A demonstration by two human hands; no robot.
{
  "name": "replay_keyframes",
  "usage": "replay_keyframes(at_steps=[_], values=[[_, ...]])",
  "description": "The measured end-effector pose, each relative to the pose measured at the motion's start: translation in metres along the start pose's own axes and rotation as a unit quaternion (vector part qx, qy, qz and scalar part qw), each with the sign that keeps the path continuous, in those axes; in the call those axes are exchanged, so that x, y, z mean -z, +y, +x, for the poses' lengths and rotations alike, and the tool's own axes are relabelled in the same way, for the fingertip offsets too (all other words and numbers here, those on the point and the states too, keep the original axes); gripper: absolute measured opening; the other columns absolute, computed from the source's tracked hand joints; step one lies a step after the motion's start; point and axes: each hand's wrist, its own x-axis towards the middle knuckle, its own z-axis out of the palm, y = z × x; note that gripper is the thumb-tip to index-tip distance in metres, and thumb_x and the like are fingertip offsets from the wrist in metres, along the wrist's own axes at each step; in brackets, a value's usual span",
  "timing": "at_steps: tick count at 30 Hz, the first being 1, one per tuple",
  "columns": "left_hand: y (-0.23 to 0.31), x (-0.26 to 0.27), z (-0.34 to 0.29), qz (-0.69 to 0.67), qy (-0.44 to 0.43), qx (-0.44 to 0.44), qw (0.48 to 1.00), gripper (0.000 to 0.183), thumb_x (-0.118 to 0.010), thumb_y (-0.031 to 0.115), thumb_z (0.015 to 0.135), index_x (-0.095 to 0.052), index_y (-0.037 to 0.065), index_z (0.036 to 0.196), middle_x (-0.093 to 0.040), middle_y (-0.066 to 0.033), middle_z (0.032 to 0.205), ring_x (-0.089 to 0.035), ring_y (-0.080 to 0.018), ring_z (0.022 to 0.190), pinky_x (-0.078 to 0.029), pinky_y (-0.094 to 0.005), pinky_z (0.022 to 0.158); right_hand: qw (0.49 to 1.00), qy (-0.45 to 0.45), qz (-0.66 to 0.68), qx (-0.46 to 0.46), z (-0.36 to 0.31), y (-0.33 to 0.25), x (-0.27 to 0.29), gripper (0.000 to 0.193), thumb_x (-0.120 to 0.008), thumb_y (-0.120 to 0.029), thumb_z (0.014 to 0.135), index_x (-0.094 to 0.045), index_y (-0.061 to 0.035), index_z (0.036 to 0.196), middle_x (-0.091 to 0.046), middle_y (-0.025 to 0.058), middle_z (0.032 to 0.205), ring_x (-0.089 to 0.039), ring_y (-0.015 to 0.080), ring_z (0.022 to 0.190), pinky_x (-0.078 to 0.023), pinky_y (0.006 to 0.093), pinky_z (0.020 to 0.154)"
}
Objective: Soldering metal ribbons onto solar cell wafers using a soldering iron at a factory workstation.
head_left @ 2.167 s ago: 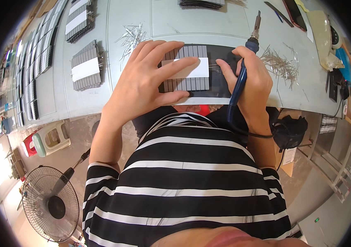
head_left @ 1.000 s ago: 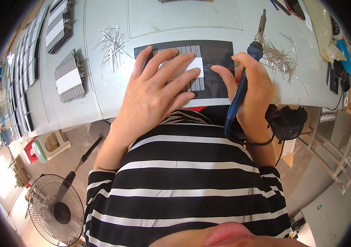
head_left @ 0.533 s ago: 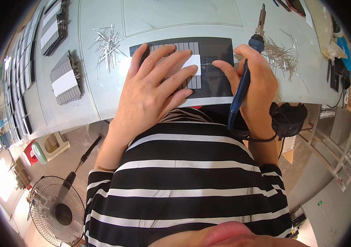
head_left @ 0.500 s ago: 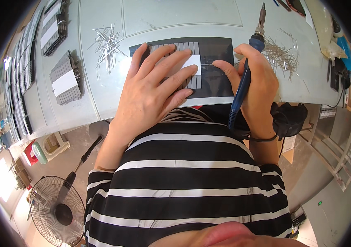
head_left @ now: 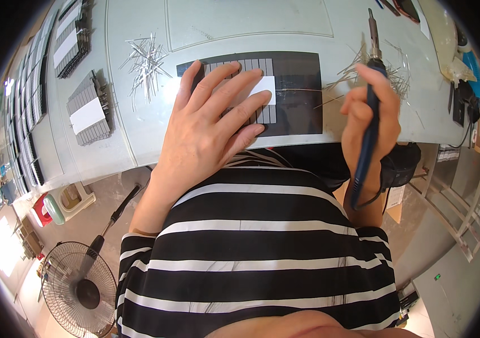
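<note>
My left hand (head_left: 203, 124) lies flat with fingers spread over a row of narrow grey strips (head_left: 267, 115) and a white rectangular piece (head_left: 269, 90) across them. Under the strips is a dark board (head_left: 302, 121) near the table's front edge. From the white piece a thin wire (head_left: 302, 89) runs right over the board. To the right of the board, my right hand (head_left: 386, 129) is wrapped round a blue soldering iron (head_left: 370, 121), its metal tip pointing to the far side. Whether the right fingertips also touch a wire cannot be made out.
Loose silvery wires (head_left: 147, 65) lie left of the board, and a second wire pile (head_left: 400, 79) is partly behind the iron. Stacks of grey strips with white pieces (head_left: 89, 115) stand at the left. A fan (head_left: 86, 294) is on the floor, lower left.
My right hand has moved right, off the board, carrying the soldering iron; its thumb was at the wire beside the white piece before. My left hand has stayed put.
</note>
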Motion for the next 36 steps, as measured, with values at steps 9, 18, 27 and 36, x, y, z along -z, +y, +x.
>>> replay_keyframes(at_steps=[9, 18, 27, 36], values=[[-0.001, 0.002, 0.003, -0.021, 0.011, 0.009, 1.0, 0.054, -0.075, 0.031, 0.08, -0.063, 0.017, 0.131, -0.053, -0.0107, 0.143, -0.047, -0.035, 0.132, -0.028, -0.0534, 0.114, 0.986, 0.049, 0.131, -0.094, -0.012, -0.017, 0.011, 0.05, -0.046, -0.041, 0.102, -0.048, 0.0056, 0.119, -0.055, 0.0108, 0.078, -0.047, 0.0123, 0.06, -0.038, 0.0248, 0.057], [-0.012, 0.013, 0.02, -0.047, -0.023, -0.011, 0.999, 0.072, -0.081, 0.033, 0.072, -0.057, 0.012, 0.136, -0.058, -0.0106, 0.136, -0.051, -0.0316, 0.127, -0.032, -0.0533, 0.111, 0.924, 0.078, 0.287, -0.239, -0.013, -0.017, 0.024, 0.025, -0.071, 0.006, 0.082, -0.06, 0.0015, 0.104, -0.063, 0.0041, 0.086, -0.053, 0.0045, 0.071, -0.04, 0.0164, 0.064], [-0.017, 0.004, 0.021, -0.053, 0.02, -0.028, 0.998, 0.074, -0.083, 0.033, 0.069, -0.059, 0.01, 0.135, -0.06, -0.0107, 0.13, -0.053, -0.0333, 0.123, -0.035, -0.0517, 0.11, 0.885, 0.1, 0.341, -0.3, -0.012, -0.017, 0.025, 0.026, -0.069, -0.002, 0.083, -0.058, 0.0007, 0.106, -0.061, 0.0046, 0.088, -0.052, 0.0068, 0.076, -0.038, 0.0193, 0.069], [-0.014, 0.008, 0.017, -0.028, -0.014, -0.019, 0.999, 0.078, -0.081, 0.046, 0.07, -0.058, 0.012, 0.136, -0.057, -0.011, 0.138, -0.049, -0.0338, 0.13, -0.032, -0.0528, 0.112, 0.883, 0.097, 0.359, -0.288, -0.015, -0.012, 0.024, 0.026, -0.068, -0.001, 0.084, -0.058, 0.0013, 0.107, -0.061, 0.0056, 0.09, -0.052, 0.0074, 0.078, -0.038, 0.0195, 0.07]])
